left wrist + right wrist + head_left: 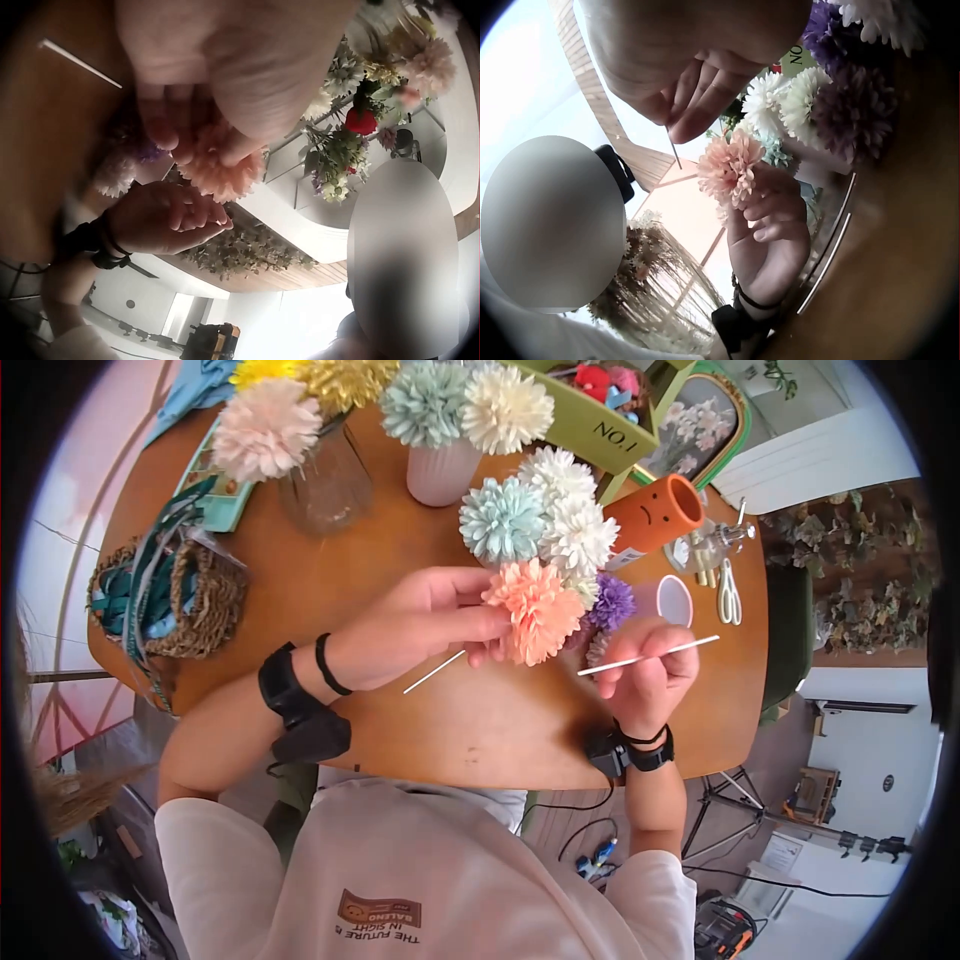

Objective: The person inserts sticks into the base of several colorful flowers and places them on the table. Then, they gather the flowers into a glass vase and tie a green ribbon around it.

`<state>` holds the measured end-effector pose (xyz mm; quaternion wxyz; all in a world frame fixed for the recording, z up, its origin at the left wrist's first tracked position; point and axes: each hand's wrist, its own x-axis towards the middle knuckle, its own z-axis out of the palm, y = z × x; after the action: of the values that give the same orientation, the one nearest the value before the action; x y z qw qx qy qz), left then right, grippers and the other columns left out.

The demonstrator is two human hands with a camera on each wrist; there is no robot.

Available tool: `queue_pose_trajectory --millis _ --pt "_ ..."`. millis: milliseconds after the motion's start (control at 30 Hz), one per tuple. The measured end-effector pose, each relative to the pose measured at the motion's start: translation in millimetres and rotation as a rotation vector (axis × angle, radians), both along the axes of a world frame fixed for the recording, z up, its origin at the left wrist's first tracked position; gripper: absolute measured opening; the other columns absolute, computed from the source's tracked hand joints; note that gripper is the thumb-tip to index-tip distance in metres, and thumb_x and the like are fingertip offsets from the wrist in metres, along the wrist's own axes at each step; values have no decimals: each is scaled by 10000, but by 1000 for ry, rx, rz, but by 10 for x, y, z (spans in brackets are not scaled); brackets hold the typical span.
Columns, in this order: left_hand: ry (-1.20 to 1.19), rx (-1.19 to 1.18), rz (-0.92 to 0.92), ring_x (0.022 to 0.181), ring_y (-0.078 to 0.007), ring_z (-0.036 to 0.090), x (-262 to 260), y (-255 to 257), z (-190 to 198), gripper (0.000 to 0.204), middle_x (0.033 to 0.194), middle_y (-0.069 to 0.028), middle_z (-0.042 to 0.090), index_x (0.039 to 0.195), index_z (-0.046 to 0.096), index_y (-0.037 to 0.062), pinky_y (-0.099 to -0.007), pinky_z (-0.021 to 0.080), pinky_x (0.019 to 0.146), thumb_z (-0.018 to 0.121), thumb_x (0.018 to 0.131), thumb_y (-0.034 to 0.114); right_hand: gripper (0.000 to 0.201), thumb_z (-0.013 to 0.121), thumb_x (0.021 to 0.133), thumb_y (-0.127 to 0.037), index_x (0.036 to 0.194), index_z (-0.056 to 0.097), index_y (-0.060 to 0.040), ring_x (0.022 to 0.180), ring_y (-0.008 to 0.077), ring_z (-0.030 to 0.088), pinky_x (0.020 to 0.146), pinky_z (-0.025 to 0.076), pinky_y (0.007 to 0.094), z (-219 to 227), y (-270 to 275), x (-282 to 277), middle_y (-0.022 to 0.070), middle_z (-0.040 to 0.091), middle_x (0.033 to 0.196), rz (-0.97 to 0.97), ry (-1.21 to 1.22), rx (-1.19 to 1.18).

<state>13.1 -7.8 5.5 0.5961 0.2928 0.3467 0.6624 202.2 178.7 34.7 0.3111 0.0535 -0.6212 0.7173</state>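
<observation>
A: The person's left hand pinches the peach paper flower by its edge, thumb and fingertips closed on the petals, holding it above the counter, just in front of the cluster of pale blue flower, white flowers and purple flower.

B: And the right hand?

A: Its fingers are curled round a thin white stick, which pokes out to both sides of the grip. A second white stick shows below the left hand.

B: How should the person handle this step well?

A: Judging by the two hands so near each other, the stick looks meant for the flower's back. The person would do best to keep the pinch light so the petals are not crushed, turn the flower's underside toward the stick's tip, and bring the tip in straight along the flower's centre.

B: What stays unclear?

A: The back of the peach flower is hidden in every view, so whether it has a hole or a stem already cannot be told. The second stick may belong to that flower or lie on the counter; the palm covers its upper end. The left wrist view is mostly palm and blur. In the right wrist view the right hand's fingers close on the stick, but its tip is lost against the bright background.
</observation>
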Motion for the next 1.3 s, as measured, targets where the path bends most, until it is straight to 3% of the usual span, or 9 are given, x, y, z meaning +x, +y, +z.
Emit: queue_pose_trajectory --millis 200,333,400,533,633,767,833,1133,1300 --pt "-40 -86 -80 955 -99 619 18 -35 19 357 1150 -34 668 1353 568 3 -261 519 807 603 1037 167 93 633 948 57 1038 650 72 785 239 706 608 574 294 69 -28 -23 281 702 1016 12 -64 55" --pt "37 -84 -37 996 -126 619 124 -6 57 579 1303 -78 600 1518 392 2 -282 528 834 639 1004 101 94 661 939 53 1031 675 71 728 124 682 589 539 232 34 -22 -46 189 734 1031 -46 -159 121" --pt "100 -54 0 1121 -156 600 160 -4 112 654 1391 -89 550 1546 340 3 -314 505 940 662 980 72 59 700 920 36 978 695 45 643 41 638 548 477 173 11 -19 -64 93 759 1003 -99 -199 173" --pt "257 -38 -70 1390 -200 478 93 -128 -15 642 1512 -110 480 1551 326 -2 -386 367 1168 633 992 68 61 694 920 14 980 704 16 655 24 630 541 466 167 19 -16 -67 42 757 958 -79 -173 104" --pt "183 -17 -70 1376 -213 493 24 -129 -98 602 1509 -125 479 1545 322 -19 -389 371 1167 589 1018 97 120 644 924 79 1042 666 67 779 125 690 625 531 211 99 2 -6 162 725 1014 -53 -185 76" --pt "252 -250 107 1119 -299 651 103 -86 0 656 1320 -196 573 1450 384 -32 -427 594 825 654 959 309 128 680 918 51 1044 687 37 760 101 684 602 510 201 -5 33 -59 132 738 1005 -69 -2 278" --pt "258 -257 120 1055 -302 669 97 -72 11 631 1269 -201 597 1429 395 -39 -415 605 751 633 961 312 127 700 910 39 1036 696 25 756 93 683 594 503 197 -9 -4 -77 118 745 998 -99 -18 273" --pt "316 -241 197 1033 -296 672 136 -90 -30 596 1206 -184 621 1398 424 -41 -402 608 779 607 964 325 125 722 902 32 1026 709 18 783 103 695 603 515 202 -24 -16 -71 104 754 997 -120 -94 305" --pt "254 -267 92 1017 -298 677 140 -35 101 590 1193 -183 622 1397 427 -40 -412 612 741 608 960 311 127 707 914 41 1040 699 29 827 119 704 647 528 208 -20 9 -67 113 750 1016 -88 -108 300"
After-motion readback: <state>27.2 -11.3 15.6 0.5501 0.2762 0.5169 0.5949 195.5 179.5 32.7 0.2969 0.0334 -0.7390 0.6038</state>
